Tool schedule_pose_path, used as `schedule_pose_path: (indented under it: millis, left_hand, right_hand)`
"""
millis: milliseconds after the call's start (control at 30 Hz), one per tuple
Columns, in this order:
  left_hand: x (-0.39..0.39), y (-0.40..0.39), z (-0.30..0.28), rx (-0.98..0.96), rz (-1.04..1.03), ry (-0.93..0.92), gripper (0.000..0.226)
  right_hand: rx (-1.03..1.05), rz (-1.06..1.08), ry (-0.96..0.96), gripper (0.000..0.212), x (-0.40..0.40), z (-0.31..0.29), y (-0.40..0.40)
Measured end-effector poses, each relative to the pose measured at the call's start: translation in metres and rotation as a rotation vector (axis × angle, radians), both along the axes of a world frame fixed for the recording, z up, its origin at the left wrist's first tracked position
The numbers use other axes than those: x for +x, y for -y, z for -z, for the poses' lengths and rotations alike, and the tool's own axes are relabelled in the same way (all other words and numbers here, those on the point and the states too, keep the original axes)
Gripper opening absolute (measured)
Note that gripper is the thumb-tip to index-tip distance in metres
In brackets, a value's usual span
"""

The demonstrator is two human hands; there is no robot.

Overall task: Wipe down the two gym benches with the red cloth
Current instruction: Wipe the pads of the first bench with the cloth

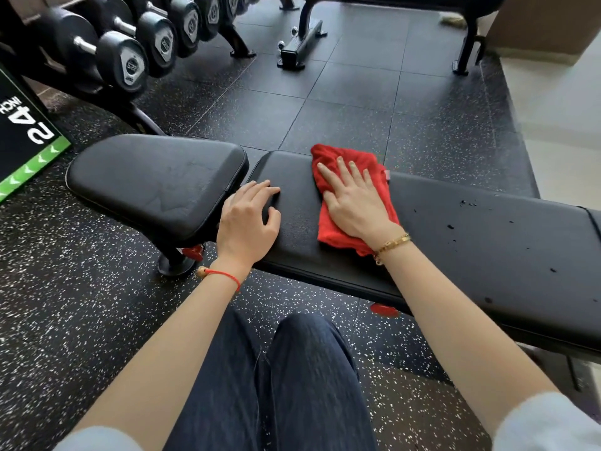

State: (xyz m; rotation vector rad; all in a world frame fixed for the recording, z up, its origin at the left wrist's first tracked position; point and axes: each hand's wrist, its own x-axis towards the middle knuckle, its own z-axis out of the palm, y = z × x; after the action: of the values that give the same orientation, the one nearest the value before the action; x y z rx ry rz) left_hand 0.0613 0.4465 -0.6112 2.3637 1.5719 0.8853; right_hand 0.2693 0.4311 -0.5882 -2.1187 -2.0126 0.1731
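A single wide-angle head view looks forward and steeply down from close above the bench pad, the floor stretching ahead to the dumbbell rack.

A row of black dumbbells sits on a rack at the upper left. Beside it, at the left edge, a black box with a green chevron border shows "24 INCH" in white. The floor is black rubber tile flecked with white. A pale floor strip runs along the right side.
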Motion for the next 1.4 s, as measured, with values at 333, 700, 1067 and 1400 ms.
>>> schedule_pose_path:
  millis: [333,700,1067,1400]
  left_hand:
    - [-0.004,-0.001,0.001,-0.025,0.019,0.014,0.04]
    - [0.0,-0.001,-0.001,-0.003,-0.01,0.013,0.038]
    - [-0.002,-0.001,-0.001,-0.018,0.005,0.009,0.038]
    - [-0.001,0.0,-0.002,-0.012,-0.001,0.011,0.038]
  right_hand:
    - [0.016,-0.151,-0.038,0.056,0.031,0.002,0.062]
    - [0.0,-0.091,-0.005,0.058,-0.01,0.002,0.006]
    - [-0.004,-0.08,-0.017,0.057,0.042,-0.001,0.061]
    - [0.006,-0.152,-0.014,0.058,-0.025,0.002,0.029]
